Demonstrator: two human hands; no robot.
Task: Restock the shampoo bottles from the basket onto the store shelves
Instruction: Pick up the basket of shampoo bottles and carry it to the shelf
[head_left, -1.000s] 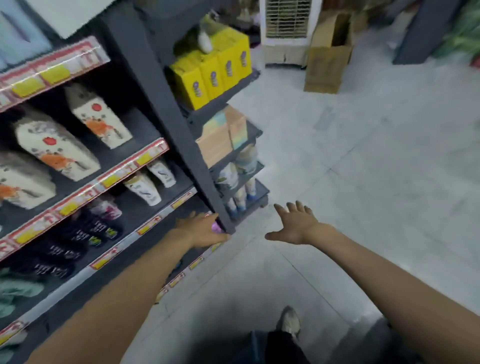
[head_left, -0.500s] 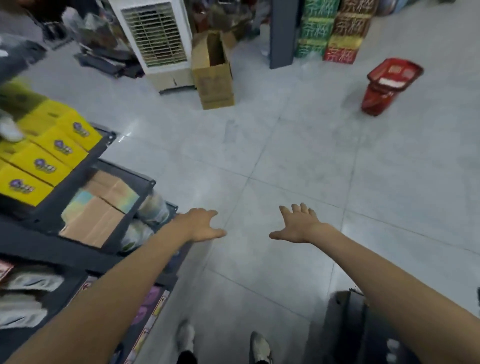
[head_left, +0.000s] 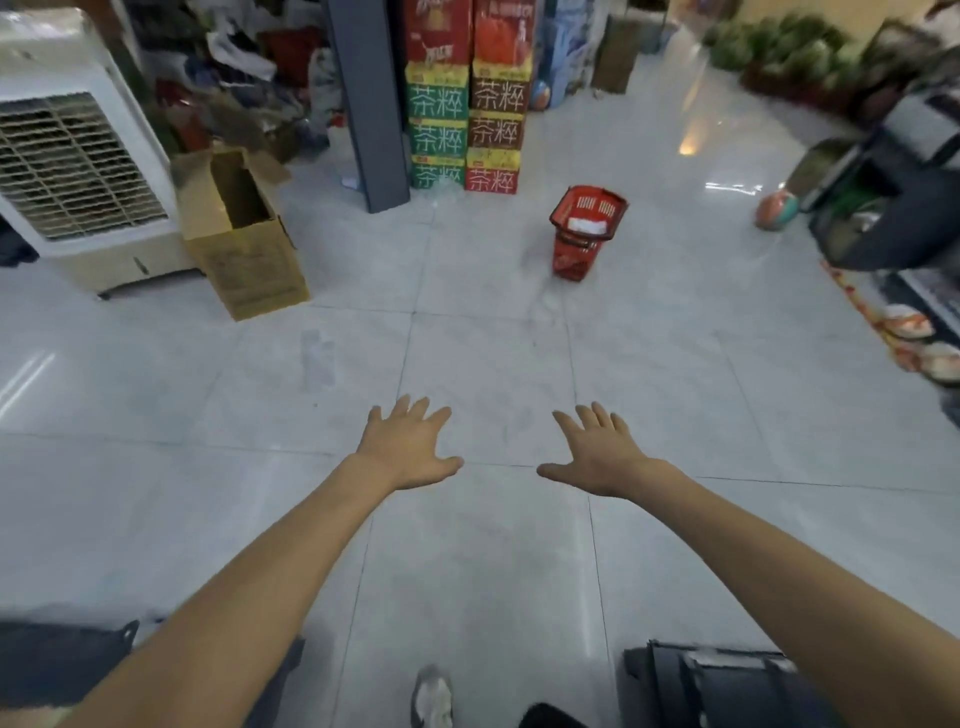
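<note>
The red basket (head_left: 571, 257) stands upright on the tiled floor (head_left: 260, 493), well ahead of both hands. Something white (head_left: 587, 224) lies inside it near the top; the view is too blurred to tell whether it is shampoo bottles. The left hand (head_left: 408, 449) is held out nearer than the basket and to its left, palm down, with fingers straight and spread, holding nothing. The right hand (head_left: 597, 454) is held out nearer than the basket and roughly in line with it, also palm down, with fingers spread and empty. The two hands are apart and touch nothing.

Behind the basket and a little to its left stand stacked cartons (head_left: 467, 119) in red, green and brown, with a grey pillar (head_left: 371, 104) just left of them. Farther left of the basket an open cardboard box (head_left: 244, 249) stands against a white air cooler (head_left: 72, 171). Right of the basket a ball (head_left: 776, 210) lies by dark shelves (head_left: 883, 208). Nearer than the basket, at the bottom edge, a shoe (head_left: 431, 696) shows between the arms.
</note>
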